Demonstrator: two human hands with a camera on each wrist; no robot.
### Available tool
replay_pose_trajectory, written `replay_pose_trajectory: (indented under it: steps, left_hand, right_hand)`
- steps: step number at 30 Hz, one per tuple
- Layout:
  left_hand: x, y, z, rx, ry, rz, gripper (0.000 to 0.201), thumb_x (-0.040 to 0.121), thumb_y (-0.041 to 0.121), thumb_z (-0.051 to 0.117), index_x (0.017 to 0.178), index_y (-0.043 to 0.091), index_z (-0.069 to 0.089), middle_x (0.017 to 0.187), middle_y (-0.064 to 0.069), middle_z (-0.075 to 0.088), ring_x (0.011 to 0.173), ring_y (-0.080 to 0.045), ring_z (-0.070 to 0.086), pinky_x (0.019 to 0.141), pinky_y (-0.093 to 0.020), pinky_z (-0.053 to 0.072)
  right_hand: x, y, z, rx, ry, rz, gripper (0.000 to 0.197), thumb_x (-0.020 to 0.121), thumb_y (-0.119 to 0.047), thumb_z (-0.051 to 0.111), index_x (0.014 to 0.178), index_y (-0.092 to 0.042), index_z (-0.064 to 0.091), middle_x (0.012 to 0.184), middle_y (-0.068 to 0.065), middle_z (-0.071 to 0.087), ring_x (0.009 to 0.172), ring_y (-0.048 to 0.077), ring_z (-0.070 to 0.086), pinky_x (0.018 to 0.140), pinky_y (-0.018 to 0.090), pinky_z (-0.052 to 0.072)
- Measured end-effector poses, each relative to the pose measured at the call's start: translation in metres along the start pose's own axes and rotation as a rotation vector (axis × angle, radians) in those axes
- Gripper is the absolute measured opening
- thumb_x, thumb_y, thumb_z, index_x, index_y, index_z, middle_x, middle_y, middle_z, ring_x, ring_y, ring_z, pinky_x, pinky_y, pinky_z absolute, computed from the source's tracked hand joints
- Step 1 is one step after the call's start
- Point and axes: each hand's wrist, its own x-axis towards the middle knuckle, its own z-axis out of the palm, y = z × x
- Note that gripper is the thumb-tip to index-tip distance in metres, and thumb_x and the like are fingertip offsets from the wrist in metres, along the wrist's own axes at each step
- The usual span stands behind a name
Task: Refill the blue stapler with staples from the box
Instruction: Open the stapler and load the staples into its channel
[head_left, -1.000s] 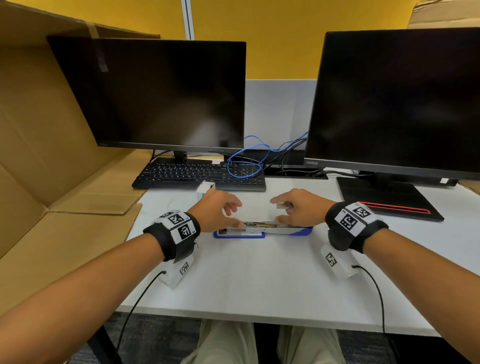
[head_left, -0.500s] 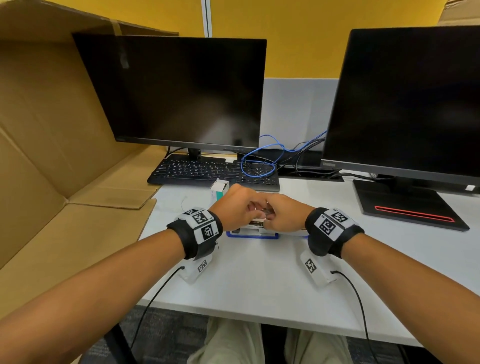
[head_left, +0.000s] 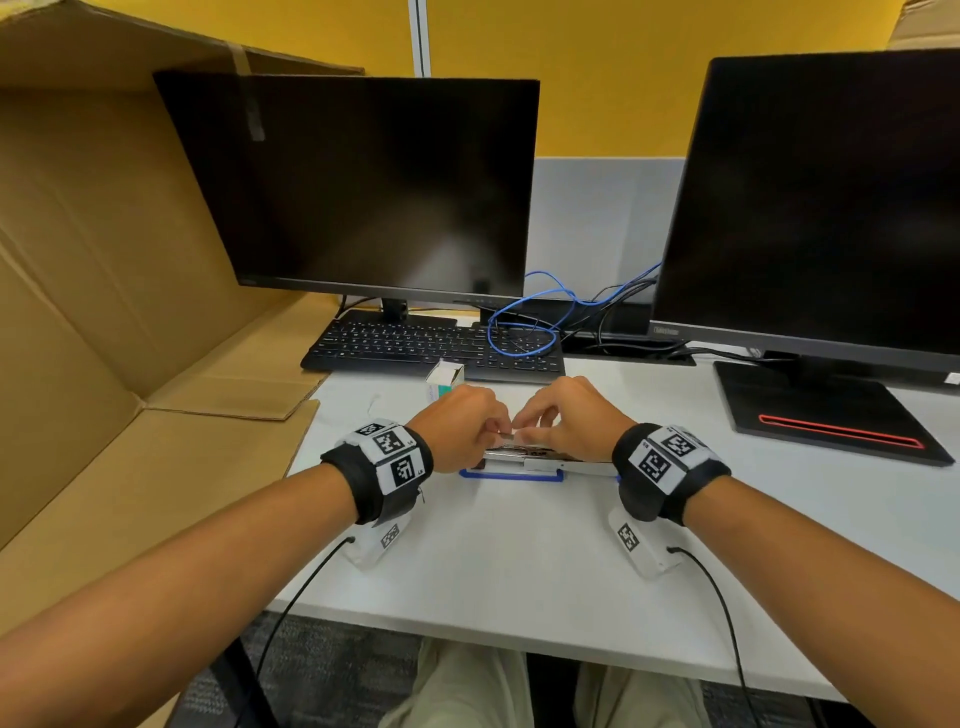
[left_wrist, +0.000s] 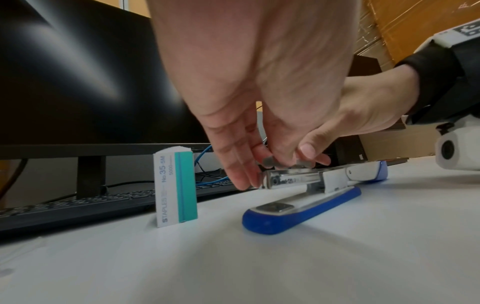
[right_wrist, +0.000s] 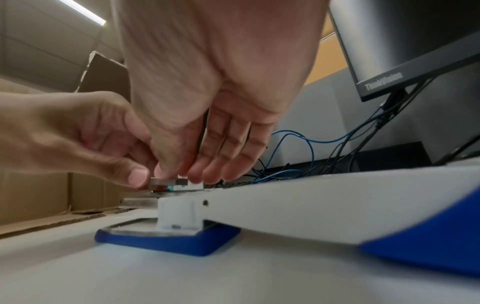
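Both hands, left hand (left_wrist: 259, 115) and right hand (right_wrist: 207, 98), pinch one staple strip (left_wrist: 283, 161) in their grip just above the open blue stapler (left_wrist: 301, 203) on the counter (head_left: 519, 561).

The stapler (left_wrist: 301, 202) was blue and white with a silver rail; beside it the box (left_wrist: 175, 189) was white with a teal band.

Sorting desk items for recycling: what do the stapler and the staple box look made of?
Stapler: glossy blue and white shell, probably plastic; its open channel is mirror-bright, likely steel. Staple box: matte printed card with a folded flap, apparently thin cardboard.
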Motion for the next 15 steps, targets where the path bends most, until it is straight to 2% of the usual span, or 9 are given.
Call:
replay_pose_trajectory:
  steps: [3, 7, 11, 15]
  left_hand:
    - [-0.0001, -0.0003, 0.0007, -0.001, -0.026, 0.005, 0.022, 0.089, 0.009, 0.057, 0.101, 0.016, 0.074, 0.092, -0.005, 0.071, 0.084, -0.017, 0.064, 0.074, -0.028, 0.054]
    - [0.0016, -0.0036, 0.001, -0.037, -0.045, -0.009, 0.019, 0.088, 0.013, 0.06, 0.099, 0.014, 0.075, 0.091, -0.003, 0.074, 0.084, -0.015, 0.066, 0.077, -0.029, 0.056]
    - [0.0016, -0.007, 0.0007, -0.083, -0.062, -0.019, 0.014, 0.087, 0.016, 0.063, 0.097, 0.014, 0.073, 0.09, -0.002, 0.074, 0.083, -0.014, 0.066, 0.073, -0.023, 0.052]
    - [-0.0005, -0.0086, 0.0024, -0.081, -0.062, -0.013, 0.014, 0.087, 0.013, 0.061, 0.097, 0.015, 0.071, 0.09, -0.002, 0.073, 0.083, -0.015, 0.065, 0.072, -0.023, 0.054]
  right_hand:
    - [0.0019, -0.0028, 0.0037, -0.073, -0.061, -0.027, 0.016, 0.083, -0.032, 0.073, 0.09, -0.022, 0.081, 0.082, -0.005, 0.077, 0.073, 0.013, 0.066, 0.075, 0.036, 0.057]
    - [0.0056, -0.0012, 0.0048, -0.091, -0.095, -0.014, 0.014, 0.081, -0.034, 0.072, 0.085, -0.024, 0.081, 0.075, -0.007, 0.077, 0.069, 0.01, 0.066, 0.076, 0.038, 0.058]
    - [0.0069, -0.0014, 0.0036, -0.066, -0.105, -0.03, 0.015, 0.081, -0.031, 0.073, 0.087, -0.02, 0.08, 0.078, -0.005, 0.077, 0.071, 0.01, 0.068, 0.075, 0.033, 0.059]
    - [0.0051, -0.0006, 0.0049, -0.049, -0.11, -0.057, 0.016, 0.082, -0.029, 0.073, 0.09, -0.018, 0.08, 0.081, -0.003, 0.077, 0.07, 0.009, 0.067, 0.073, 0.03, 0.059]
